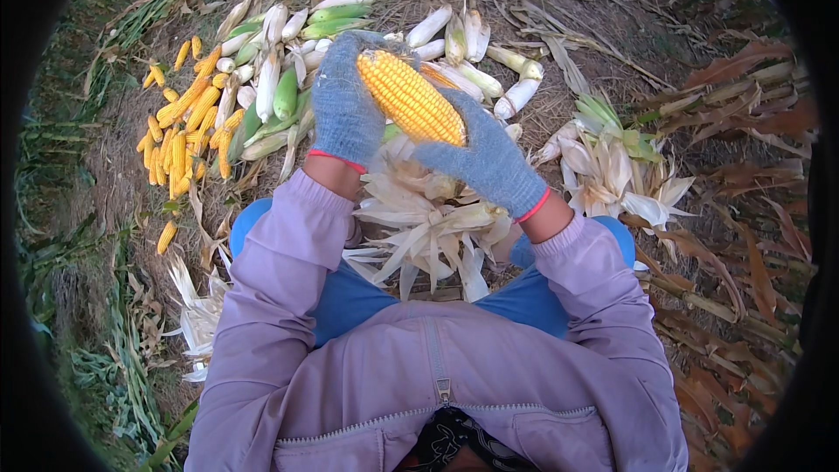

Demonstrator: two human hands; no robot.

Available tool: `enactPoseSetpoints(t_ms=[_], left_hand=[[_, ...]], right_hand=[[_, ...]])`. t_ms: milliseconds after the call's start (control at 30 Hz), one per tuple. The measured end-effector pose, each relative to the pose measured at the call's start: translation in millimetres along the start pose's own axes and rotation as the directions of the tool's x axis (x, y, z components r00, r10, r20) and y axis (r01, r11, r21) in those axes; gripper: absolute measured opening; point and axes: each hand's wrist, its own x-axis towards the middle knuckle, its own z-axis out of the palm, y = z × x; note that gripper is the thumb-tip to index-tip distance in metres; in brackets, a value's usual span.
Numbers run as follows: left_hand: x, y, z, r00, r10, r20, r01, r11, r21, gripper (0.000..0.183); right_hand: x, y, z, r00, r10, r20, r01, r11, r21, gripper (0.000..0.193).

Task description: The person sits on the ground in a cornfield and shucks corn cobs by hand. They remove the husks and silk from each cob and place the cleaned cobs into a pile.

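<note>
A bare yellow ear of corn is held slantwise between my two hands, in front of my knees. My left hand, in a grey-blue knit glove with a red cuff, wraps round its upper left end. My right hand, gloved alike, closes on the lower right end, its thumb pressed near the tip. Behind the ear, a sliver of something orange shows by my right fingers; I cannot make out what it is. Pale husks lie heaped directly below my hands.
Husked yellow ears are piled at the left, beside unhusked green and white ears. More ears in husk lie ahead. Another clump of husks sits at the right, near dry stalks. A lone yellow ear lies left of my knee.
</note>
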Motion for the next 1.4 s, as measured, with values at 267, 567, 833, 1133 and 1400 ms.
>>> enactPoseSetpoints(t_ms=[267, 567, 833, 1133, 1400], left_hand=[[7.4, 28.3, 19.1, 0.940, -0.339, -0.028, 0.281, 0.821, -0.496, 0.035], [-6.9, 19.2, -3.8, 0.815, 0.349, 0.463, -0.573, 0.368, 0.732, 0.036], [-16.1, 50.9, 18.2, 0.882, 0.140, 0.450, -0.453, 0.514, 0.728, 0.030], [-6.2, 33.8, 3.4, 0.832, 0.298, 0.468, -0.549, 0.313, 0.775, 0.028], [1.3, 39.2, -16.0, 0.813, 0.304, 0.497, -0.537, 0.062, 0.841, 0.033]], right_hand=[[-10.6, 2.1, -9.6, 0.947, 0.176, 0.270, -0.322, 0.569, 0.757, 0.071], [-6.0, 1.2, -16.7, 0.950, 0.215, 0.226, -0.311, 0.621, 0.720, 0.063], [-5.5, -15.6, -24.2, 0.972, -0.180, -0.149, 0.084, 0.863, -0.499, 0.078], [-5.5, -12.6, -12.1, 0.976, -0.173, -0.132, 0.085, 0.860, -0.503, 0.080], [-5.7, -11.1, -17.2, 0.912, -0.384, -0.145, 0.257, 0.810, -0.528, 0.073]])
